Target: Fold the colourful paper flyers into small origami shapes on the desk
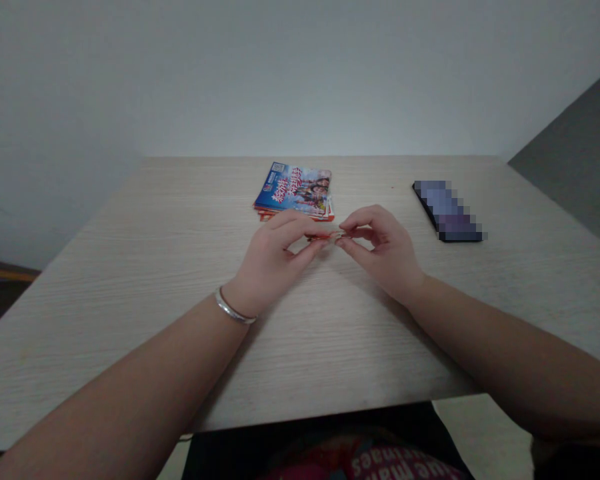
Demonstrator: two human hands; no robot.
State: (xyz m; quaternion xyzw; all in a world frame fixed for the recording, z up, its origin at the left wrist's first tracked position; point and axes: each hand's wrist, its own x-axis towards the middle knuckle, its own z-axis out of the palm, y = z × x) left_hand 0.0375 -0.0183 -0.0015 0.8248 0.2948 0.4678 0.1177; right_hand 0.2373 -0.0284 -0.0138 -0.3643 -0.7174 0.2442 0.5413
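Between my two hands, just in front of the leaflet stack, is a small thin piece of what looks like folded paper [334, 235], red and whitish, seen nearly edge-on. My left hand [274, 259] pinches its left end between thumb and fingers. At the right end, the thumb and fingertips of my right hand [389, 252] are closed on it too. Most of the piece is hidden by the fingers. The stack of printed leaflets [297, 187] lies right behind my hands, its top one blue with red and white lettering and pictured people.
A dark phone [447, 212], its screen blurred out, lies on the right of the pale wood-grain table [155, 267]. A white wall [300, 80] rises behind the table's far edge. The near edge runs just in front of my body.
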